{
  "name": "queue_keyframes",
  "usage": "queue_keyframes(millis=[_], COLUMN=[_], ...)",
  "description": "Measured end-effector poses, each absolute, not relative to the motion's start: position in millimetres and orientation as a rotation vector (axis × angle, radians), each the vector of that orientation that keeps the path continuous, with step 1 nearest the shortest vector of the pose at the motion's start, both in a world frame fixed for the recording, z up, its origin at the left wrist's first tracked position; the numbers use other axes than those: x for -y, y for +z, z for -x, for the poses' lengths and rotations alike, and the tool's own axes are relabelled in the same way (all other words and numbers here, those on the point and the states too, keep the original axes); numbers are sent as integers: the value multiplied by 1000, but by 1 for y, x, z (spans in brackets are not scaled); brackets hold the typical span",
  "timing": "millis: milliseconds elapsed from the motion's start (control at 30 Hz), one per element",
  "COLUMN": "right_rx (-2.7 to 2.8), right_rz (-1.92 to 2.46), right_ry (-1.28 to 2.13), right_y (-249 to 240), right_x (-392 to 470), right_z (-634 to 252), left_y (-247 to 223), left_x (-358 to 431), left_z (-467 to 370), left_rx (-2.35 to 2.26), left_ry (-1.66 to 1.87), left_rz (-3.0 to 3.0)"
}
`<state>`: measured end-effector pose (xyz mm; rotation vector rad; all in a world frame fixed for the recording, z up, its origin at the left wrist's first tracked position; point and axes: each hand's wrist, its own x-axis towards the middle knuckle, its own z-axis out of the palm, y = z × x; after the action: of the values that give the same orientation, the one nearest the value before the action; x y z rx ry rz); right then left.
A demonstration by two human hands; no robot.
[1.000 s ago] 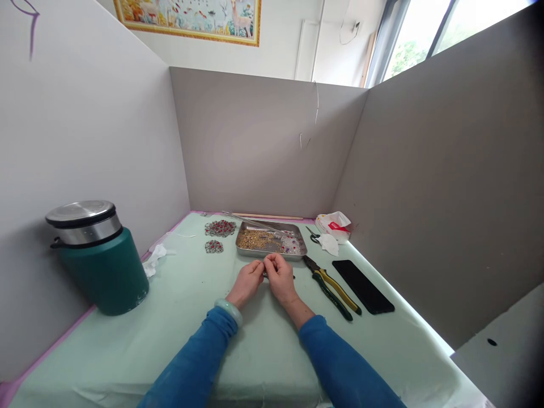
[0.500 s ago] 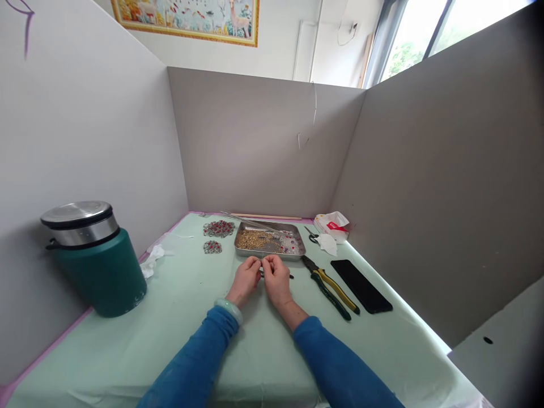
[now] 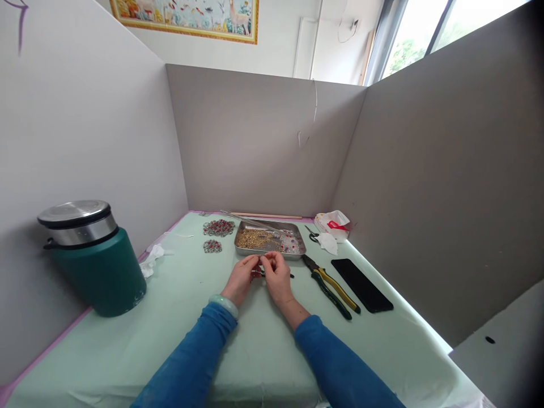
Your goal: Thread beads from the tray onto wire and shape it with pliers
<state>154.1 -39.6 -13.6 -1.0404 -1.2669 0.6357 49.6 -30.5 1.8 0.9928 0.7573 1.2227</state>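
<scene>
My left hand (image 3: pixel 241 276) and my right hand (image 3: pixel 276 276) meet at their fingertips just in front of a metal tray (image 3: pixel 272 256). Both are closed in a pinch, and what sits between the fingers is too small and covered to name. A bit of something red and dark shows below the left fingers. Behind the right hand the tip of a dark tool (image 3: pixel 292 276) sticks out on the cloth. Gold beads (image 3: pixel 255 239) fill the tray's left part, with clear and red beads (image 3: pixel 289 243) at its right.
Two piles of red-and-silver beaded pieces (image 3: pixel 219 228) lie left of the tray. Pliers (image 3: pixel 329 286), a black phone-like slab (image 3: pixel 361 285), scissors (image 3: pixel 313 236) and a tissue pack (image 3: pixel 332 225) are to the right. A green flask (image 3: pixel 100 266) stands far left. Grey partitions (image 3: pixel 263 141) enclose the table.
My left hand has turned slightly and shifted a little left, and more of the red and dark bit shows under its fingers. The fingertips stay together.
</scene>
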Motion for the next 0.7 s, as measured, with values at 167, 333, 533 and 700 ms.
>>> queue_keyframes(millis=[167,333,533,700], right_rx=[1437,1492,1396,1325], right_rz=[1104,1126,1048,1000], right_ry=[571,518,764,925], right_y=[-17,-21,-22,-17], right_x=[39,37,37,38], right_z=[-151,-152,-150,-148], left_y=[3,6,10,12], left_x=[29,33,35,34], left_z=[-47,-48,-50,-46], left_rx=[-734,-808,-918,-989], left_ry=[1299,1284,1334,1406], left_rz=[-909,-949,-1110,-1235])
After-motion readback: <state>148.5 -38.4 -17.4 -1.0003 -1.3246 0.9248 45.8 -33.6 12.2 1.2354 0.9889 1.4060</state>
